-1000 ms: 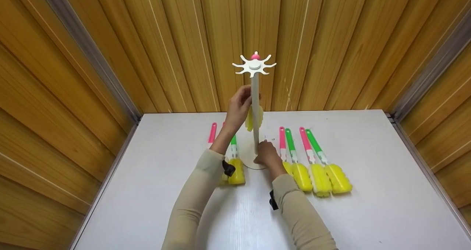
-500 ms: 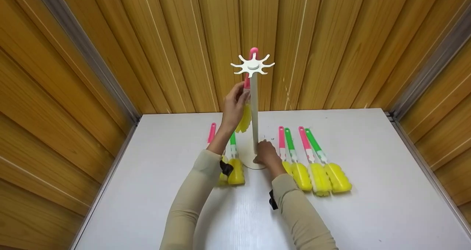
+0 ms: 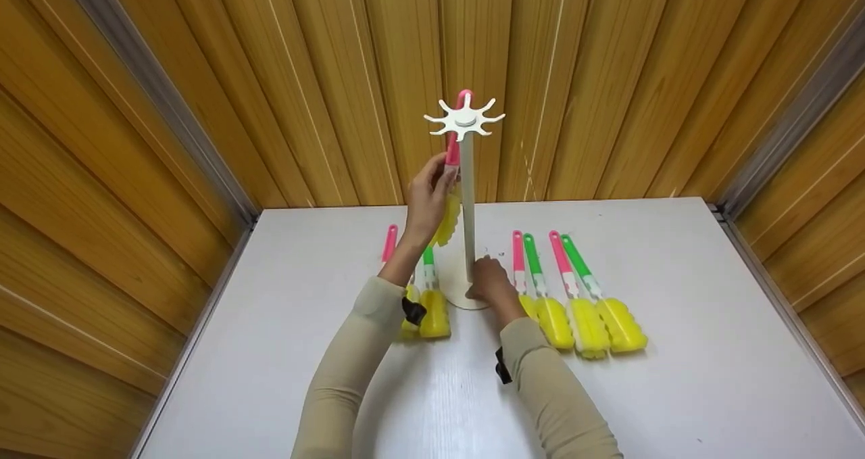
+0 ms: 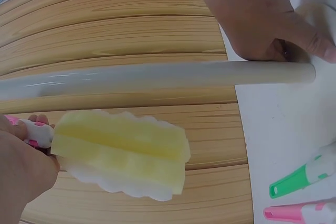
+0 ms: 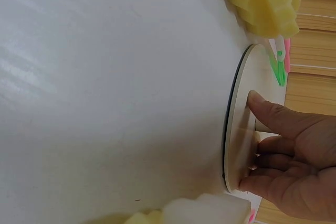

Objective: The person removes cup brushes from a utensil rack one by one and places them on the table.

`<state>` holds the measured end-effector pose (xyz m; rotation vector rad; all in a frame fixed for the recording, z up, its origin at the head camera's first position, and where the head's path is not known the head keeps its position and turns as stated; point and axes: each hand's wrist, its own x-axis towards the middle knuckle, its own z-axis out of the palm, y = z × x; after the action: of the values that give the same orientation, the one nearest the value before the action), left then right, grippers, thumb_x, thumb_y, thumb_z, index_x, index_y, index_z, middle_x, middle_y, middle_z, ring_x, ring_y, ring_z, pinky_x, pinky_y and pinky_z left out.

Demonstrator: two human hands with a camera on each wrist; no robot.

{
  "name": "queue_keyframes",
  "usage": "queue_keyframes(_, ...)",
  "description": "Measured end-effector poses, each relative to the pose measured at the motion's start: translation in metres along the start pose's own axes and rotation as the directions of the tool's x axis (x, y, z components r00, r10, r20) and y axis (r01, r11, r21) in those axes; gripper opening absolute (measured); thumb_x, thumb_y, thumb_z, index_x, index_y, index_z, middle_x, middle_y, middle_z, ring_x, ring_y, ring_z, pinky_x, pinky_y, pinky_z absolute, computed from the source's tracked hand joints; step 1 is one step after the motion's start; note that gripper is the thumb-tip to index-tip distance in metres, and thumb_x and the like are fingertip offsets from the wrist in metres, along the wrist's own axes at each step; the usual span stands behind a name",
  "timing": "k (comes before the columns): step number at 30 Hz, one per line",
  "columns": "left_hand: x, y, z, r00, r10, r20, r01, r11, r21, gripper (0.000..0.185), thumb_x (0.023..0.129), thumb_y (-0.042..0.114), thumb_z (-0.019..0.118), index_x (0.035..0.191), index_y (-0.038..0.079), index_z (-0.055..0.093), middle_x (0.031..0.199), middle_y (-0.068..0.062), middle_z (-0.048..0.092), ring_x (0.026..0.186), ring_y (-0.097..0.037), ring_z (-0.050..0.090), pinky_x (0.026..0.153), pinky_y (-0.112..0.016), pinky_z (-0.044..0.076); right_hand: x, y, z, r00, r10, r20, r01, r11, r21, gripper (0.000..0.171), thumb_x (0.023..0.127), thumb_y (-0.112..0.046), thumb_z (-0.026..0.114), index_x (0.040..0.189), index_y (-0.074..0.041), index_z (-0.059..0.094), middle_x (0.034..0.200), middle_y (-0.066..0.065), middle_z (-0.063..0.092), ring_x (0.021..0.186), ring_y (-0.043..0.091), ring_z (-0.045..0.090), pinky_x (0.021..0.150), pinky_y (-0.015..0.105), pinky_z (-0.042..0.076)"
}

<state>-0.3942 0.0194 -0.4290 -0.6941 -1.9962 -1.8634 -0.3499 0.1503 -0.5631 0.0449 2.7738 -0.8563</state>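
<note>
In the head view my left hand [image 3: 426,199] pinches a sponge bottle brush [image 3: 452,153] near the bottom of its pink handle. The brush hangs upright, its yellow sponge head [image 4: 121,145] pointing down, left of a white stand's pole [image 3: 467,202]. Its looped handle end overlaps the rear arm of the star-shaped hook top [image 3: 465,118]. Down at the foot of the pole is my right hand [image 3: 492,283]; in the right wrist view its thumb and fingertips rest on the round base [image 5: 262,72], with the pole between them.
More sponge brushes lie on the white table [image 3: 709,391]. To the right are several with pink and green handles, including a green one [image 3: 581,263]. Left of the stand, another green-handled brush [image 3: 434,313] lies partly behind my left arm. A wood-patterned wall [image 3: 608,74] stands behind.
The pink-handled brush has moved out from behind the pole to its left, and its looped end rose at the hook top, then dipped slightly. My right hand stays at the base.
</note>
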Motion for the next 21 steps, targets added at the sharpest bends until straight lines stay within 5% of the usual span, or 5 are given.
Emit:
queue_keyframes(13, -0.009, -0.005, -0.007, 0.999, -0.038, 0.002, 0.038, 0.999, -0.007, 0.031, 0.104, 0.007, 0.054, 0.135, 0.001, 0.058, 0.116, -0.016, 0.067, 0.105, -0.031, 0.066, 0.095, -0.034, 0.055, 0.0, -0.002, 0.0, 1.0, -0.018, -0.014, 0.018, 0.999, -0.052, 0.045, 0.078, -0.003, 0.085, 0.116, 0.011, 0.065, 0.112, 0.025, 0.066, 0.089, 0.032, 0.055, 0.095, 0.048, 0.053)
queue_keyframes(21, -0.021, -0.008, -0.015, 0.997, -0.076, -0.024, 0.075, 0.997, -0.014, 0.032, 0.104, 0.007, 0.055, 0.136, 0.001, 0.058, 0.118, -0.015, 0.066, 0.102, -0.029, 0.064, 0.097, -0.048, 0.053, -0.002, -0.001, 0.001, 0.998, 0.069, 0.005, -0.069, 0.995, 0.067, 0.047, 0.082, 0.0, 0.081, 0.125, 0.008, 0.062, 0.118, 0.021, 0.062, 0.1, 0.033, 0.054, 0.098, 0.048, 0.051)
